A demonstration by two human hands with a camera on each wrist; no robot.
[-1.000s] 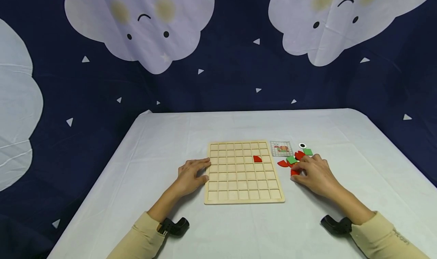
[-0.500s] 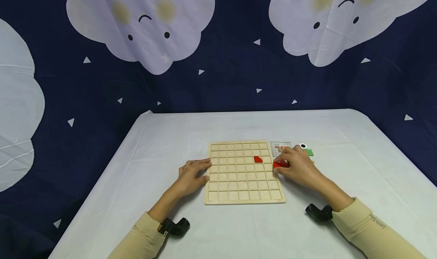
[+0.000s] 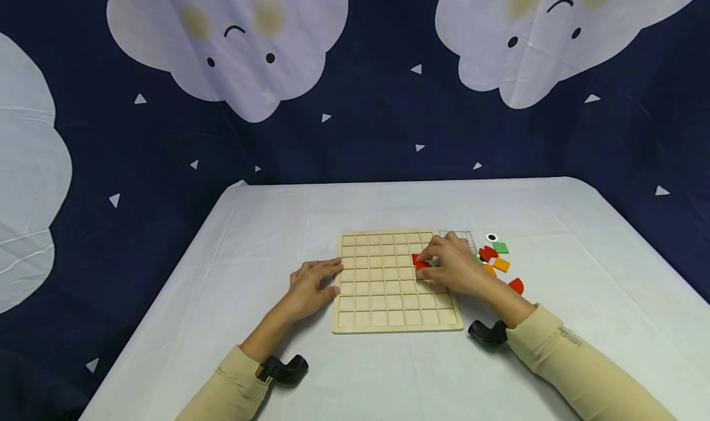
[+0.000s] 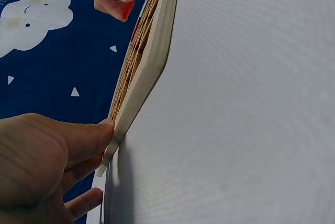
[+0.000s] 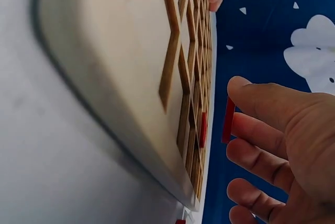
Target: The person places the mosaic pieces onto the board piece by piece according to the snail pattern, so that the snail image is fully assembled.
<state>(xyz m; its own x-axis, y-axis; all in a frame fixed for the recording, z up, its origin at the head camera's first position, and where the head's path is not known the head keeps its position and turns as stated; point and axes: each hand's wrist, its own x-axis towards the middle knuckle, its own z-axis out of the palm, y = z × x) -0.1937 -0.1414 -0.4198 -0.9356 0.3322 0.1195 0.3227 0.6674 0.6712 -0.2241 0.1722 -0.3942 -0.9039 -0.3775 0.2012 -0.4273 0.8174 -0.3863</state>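
Behind the white-covered worktop (image 3: 388, 371) hung a dark blue cloth printed with pale cloud faces and small triangles. On the cloth lay the wooden grid board (image 3: 388, 298), flat and square to you. Your left hand (image 3: 312, 285) rested at the board's left edge, fingers relaxed and nearly straight, their tips touching the rim; the left wrist view showed the thumb (image 4: 86, 137) pressed against the board's side. Your right hand (image 3: 452, 265) was over the board's upper right part, pinching a flat red piece (image 5: 228, 120) between thumb and fingertips; in the right wrist view that piece stood just above the cells, apart from the wood. A second red piece (image 5: 203, 129) already sat in a cell right beside it. To the right of the board, on the worktop, lay loose pieces close together: a green square (image 3: 501, 248), an orange square (image 3: 501, 264), a red quarter-round (image 3: 516, 285), a dark red piece (image 3: 487, 253) and a white ring with a black centre (image 3: 491, 237). A gridded pattern card (image 3: 466, 235) peeked out behind your right hand, mostly hidden.
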